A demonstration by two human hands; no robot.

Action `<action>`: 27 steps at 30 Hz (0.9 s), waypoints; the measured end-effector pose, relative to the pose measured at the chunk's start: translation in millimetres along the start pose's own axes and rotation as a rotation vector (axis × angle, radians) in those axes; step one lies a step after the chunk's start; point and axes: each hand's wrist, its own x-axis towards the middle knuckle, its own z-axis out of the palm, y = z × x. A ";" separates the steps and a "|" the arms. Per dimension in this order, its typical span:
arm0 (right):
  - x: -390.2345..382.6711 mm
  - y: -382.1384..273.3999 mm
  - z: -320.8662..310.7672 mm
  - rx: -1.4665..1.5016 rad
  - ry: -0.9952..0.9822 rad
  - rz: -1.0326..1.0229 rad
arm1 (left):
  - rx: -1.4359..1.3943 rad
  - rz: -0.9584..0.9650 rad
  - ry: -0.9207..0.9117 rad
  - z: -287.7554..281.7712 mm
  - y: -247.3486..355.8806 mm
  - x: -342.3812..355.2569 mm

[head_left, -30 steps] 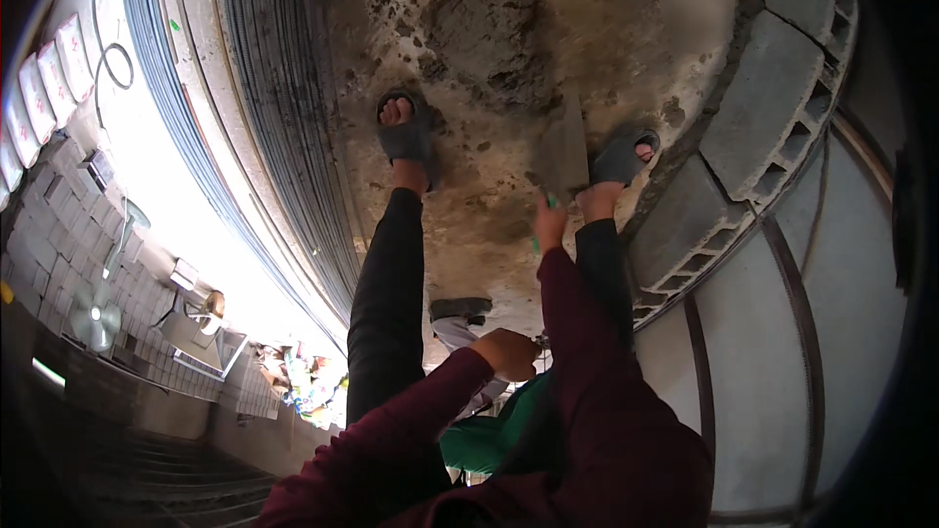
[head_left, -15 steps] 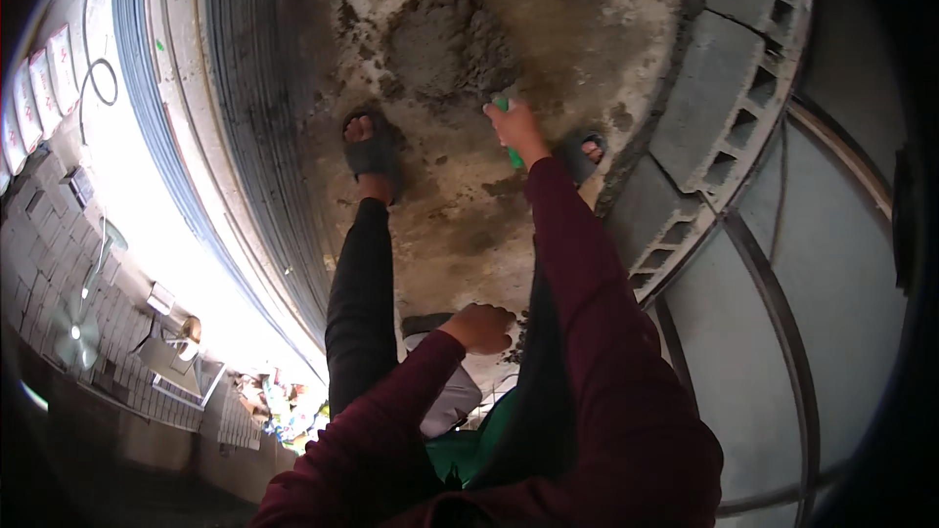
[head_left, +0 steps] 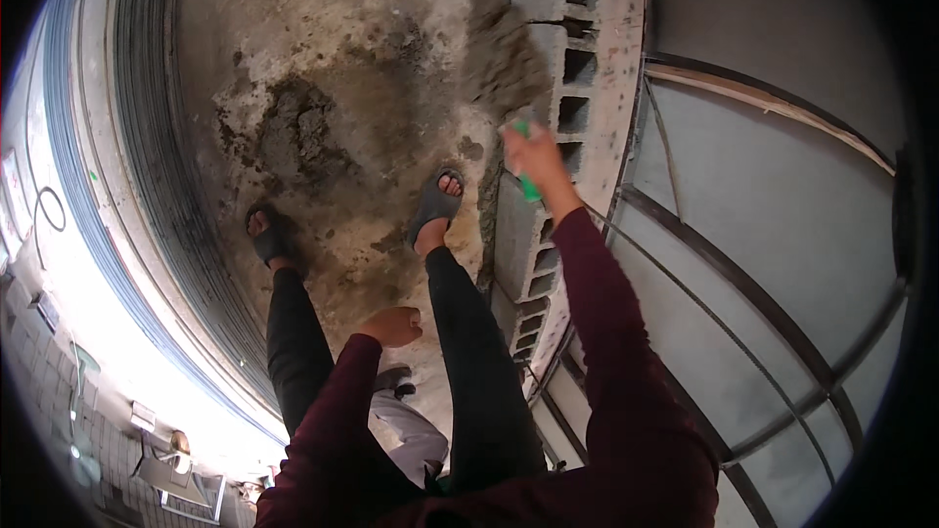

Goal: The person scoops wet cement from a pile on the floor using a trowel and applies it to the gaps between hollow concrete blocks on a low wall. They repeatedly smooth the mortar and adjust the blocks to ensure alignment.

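Note:
My right hand (head_left: 536,158) is closed around the green handle of a trowel (head_left: 529,188). A large lump of wet grey mortar (head_left: 501,51), smeared by motion, lies at the trowel's far end and covers its blade. The lump is beside the hollow concrete block wall (head_left: 544,59), overlapping it in view; whether it touches the blocks I cannot tell. My left hand (head_left: 391,327) is curled into a fist low in front of me, with nothing seen in it. On the floor ahead of my feet is a smaller heap of mortar (head_left: 301,132).
My sandalled feet stand on a stained concrete floor (head_left: 377,210). To the left runs a ribbed grey shutter-like edge (head_left: 161,137). Grey panels with dark metal bars (head_left: 773,318) rise beyond the blocks. Behind me, between my legs, another person's pale trouser leg (head_left: 411,430) shows.
The view has turned right. My right hand has moved from the floor heap toward the block wall, with a lump of mortar at the trowel. The heap is smaller. My left hand stays closed.

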 end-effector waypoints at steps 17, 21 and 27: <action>177.7 -109.1 -116.5 -0.414 0.769 -0.240 | 0.021 -0.102 -0.026 0.6 -0.3 8.2; 93.4 -9.4 -1.4 -0.043 0.683 -0.422 | 0.067 0.068 0.118 32.7 -28.2 12.0; -0.9 135.3 143.7 -0.468 0.097 -0.167 | -0.005 0.056 0.080 52.5 -30.3 12.3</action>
